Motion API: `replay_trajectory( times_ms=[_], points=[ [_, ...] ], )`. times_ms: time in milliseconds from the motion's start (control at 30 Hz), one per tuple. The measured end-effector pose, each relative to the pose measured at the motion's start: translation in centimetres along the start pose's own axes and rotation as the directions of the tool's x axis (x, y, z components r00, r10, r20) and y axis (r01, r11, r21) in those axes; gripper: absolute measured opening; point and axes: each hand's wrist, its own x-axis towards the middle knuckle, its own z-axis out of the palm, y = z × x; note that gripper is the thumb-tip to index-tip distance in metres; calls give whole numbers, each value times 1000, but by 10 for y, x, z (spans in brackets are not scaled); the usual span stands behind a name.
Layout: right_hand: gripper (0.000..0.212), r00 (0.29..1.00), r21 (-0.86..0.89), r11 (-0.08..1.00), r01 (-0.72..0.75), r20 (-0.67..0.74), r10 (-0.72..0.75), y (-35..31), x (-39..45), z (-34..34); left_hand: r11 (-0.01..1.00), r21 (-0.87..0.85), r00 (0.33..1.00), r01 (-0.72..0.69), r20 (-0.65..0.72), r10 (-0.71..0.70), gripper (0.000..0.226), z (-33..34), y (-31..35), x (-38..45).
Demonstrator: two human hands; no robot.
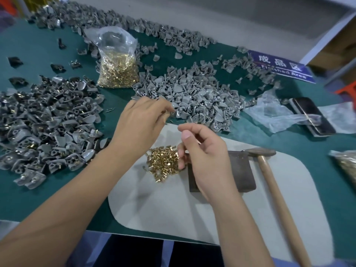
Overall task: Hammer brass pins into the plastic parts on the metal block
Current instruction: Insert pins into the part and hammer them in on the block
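Both forearms bare, reaching forward from the lower edge of view. Left hand (140, 120) stretched further out, back of hand up, wrist slightly bent, fingers (165, 107) curled down and bunched at the tips; what they hold cannot be made out. Right hand (204, 153) nearer the body, just right of and below the left fingers, thumb up, thumb and forefinger tips drawn together, other fingers loosely curled beneath.

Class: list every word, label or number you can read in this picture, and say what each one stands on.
"成品区": white characters on the blue sign lying on the green table.
"Finished Area": smaller line beneath, same sign; its middle letters are blurred.
No other readable text; nothing legible on the bags, hammer or block.
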Motion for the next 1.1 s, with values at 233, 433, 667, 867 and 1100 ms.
replay_trajectory(
  times_ms=[233,433,667,867,1100],
  points=[
    [9,996,225,974,-18,-80,37,-15,-9,6,994,-24,990,-104,-93,102,18,-3,17,-7],
    [6,982,249,967,56,-191,-8,-23,-23,-23,914,-402,998,61,3,-65,15,-5,58,-37],
    [20,943,-184,967,174,-253,-217,-6,-45,-77,903,-383,979,193,135,-152,17,1,94,-61],
    [8,939,-546,800,249,-67,-337,-4,-51,-97,988,-144,997,58,64,-50,8,6,111,-67],
    [6,943,-741,616,265,64,-328,-7,-45,-89,999,-36,997,32,78,-29,11,5,115,-64]
  ],
)
